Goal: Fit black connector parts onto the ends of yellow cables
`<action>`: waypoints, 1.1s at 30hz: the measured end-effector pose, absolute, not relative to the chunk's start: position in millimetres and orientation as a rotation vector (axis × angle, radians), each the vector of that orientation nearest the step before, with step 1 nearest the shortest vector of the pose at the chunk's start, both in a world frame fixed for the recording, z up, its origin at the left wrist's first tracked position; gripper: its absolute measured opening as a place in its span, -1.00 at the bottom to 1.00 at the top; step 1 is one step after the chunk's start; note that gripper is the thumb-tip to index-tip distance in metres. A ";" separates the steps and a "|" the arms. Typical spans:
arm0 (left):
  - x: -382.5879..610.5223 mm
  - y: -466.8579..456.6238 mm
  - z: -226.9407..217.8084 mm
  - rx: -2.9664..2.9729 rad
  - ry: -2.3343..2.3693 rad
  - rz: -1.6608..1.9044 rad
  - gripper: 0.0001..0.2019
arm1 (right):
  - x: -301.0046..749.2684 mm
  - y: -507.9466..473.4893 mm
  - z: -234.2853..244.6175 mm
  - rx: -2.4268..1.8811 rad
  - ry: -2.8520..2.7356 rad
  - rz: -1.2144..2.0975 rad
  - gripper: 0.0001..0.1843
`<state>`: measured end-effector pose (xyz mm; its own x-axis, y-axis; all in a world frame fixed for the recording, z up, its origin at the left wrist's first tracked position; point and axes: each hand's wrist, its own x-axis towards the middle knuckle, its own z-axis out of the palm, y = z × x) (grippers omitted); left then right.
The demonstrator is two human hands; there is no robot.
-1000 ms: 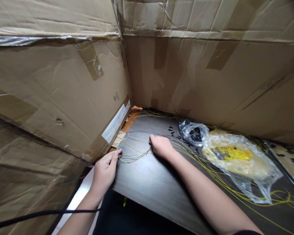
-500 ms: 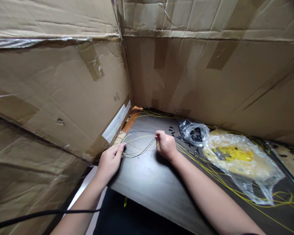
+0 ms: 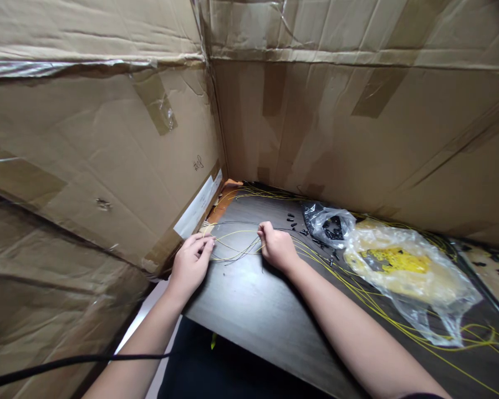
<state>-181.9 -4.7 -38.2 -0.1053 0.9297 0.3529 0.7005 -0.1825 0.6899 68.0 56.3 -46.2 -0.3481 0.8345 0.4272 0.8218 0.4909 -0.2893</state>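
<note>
Thin yellow and black wires loop and cross between my two hands, just over the dark tabletop. My right hand is closed in a fist around the bundle, which runs out behind it to the right. At the table's left edge, my left hand pinches wire ends between thumb and fingers. Exactly which strands it holds is hidden by the fingertips. Small black parts lie scattered beyond my right hand, apart from it.
Cardboard walls enclose the table at the back and left. On the right lie a clear bag with yellow parts and a smaller bag with black parts. Long yellow wires stretch to the right. A black cable crosses the lower left.
My right hand has shifted slightly left, still closed on the wires. My left hand has moved a little up, and its fingers have curled more. The loops between the hands have changed shape.
</note>
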 end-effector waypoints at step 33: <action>-114.7 50.0 1.8 1.466 1.300 1.297 -0.57 | 61.8 36.6 -29.0 -1.519 -2.195 0.229 -0.60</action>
